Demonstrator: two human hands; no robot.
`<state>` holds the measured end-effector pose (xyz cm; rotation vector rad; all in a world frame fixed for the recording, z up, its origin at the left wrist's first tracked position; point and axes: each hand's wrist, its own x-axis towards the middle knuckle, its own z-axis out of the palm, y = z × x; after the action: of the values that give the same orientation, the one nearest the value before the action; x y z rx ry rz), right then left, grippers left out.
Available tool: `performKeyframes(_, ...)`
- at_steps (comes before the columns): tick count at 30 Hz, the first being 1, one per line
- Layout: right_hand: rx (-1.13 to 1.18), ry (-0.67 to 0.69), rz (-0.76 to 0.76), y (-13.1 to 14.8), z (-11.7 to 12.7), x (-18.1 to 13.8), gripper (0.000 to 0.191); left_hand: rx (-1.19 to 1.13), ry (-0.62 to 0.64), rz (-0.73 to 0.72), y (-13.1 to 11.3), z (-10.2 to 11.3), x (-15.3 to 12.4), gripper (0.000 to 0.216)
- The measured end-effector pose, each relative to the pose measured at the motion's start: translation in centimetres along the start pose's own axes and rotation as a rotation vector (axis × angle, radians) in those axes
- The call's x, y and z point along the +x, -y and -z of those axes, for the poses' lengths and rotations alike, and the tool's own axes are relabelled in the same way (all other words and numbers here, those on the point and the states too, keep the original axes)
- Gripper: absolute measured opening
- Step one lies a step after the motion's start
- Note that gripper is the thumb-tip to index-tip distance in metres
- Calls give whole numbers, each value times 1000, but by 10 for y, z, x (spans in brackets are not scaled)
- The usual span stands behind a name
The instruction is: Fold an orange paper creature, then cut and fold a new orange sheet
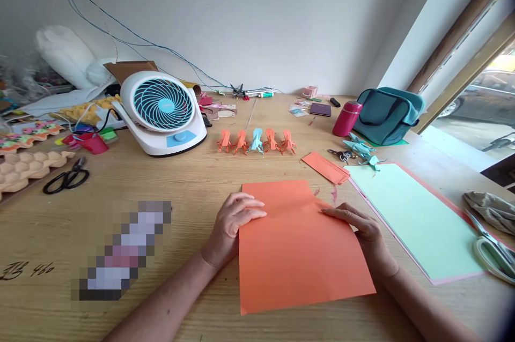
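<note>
An orange sheet of paper (300, 256) is in front of me, slightly bent, its near edge a little skewed. At its left edge my left hand (237, 221) grips the sheet, with the fingers on top and the thumb out of sight. On the opposite edge my right hand (362, 229) holds it, the index finger lying over the surface and the other fingers partly beneath. Beyond the sheet stands a row of several folded paper figures, orange ones (240, 141) around a light blue one (256, 140). Folded orange strips (325, 168) lie by the far right corner.
Light green sheets (418, 218) lie at right with white-handled scissors (493, 253) at their edge. Behind are blue paper figures (358, 145), keys (341, 155), a pink bottle (346, 118) and a teal bag (388, 117). A fan (163, 111) and black scissors (67, 177) are leftward.
</note>
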<state>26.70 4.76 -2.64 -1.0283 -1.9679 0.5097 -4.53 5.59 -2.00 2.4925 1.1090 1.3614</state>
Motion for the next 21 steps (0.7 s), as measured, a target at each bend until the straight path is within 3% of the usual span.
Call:
performKeyframes(5,-12,46,-85,-6,5,0,29,-168,108,-12,0,0,0,18)
performKeyframes(10,61,232,-287,-22,11,0,42,-308,158,107,1,-4,1,21)
performKeyframes(14,235,333,-410,-28,11,-1,45,-470,298,234,-1,-4,3,20)
performKeyframes(17,372,356,-489,-25,10,-1,49,-515,405,341,-3,0,3,22)
performKeyframes(21,429,387,-472,-11,17,8,50,-572,427,393,-3,2,3,24)
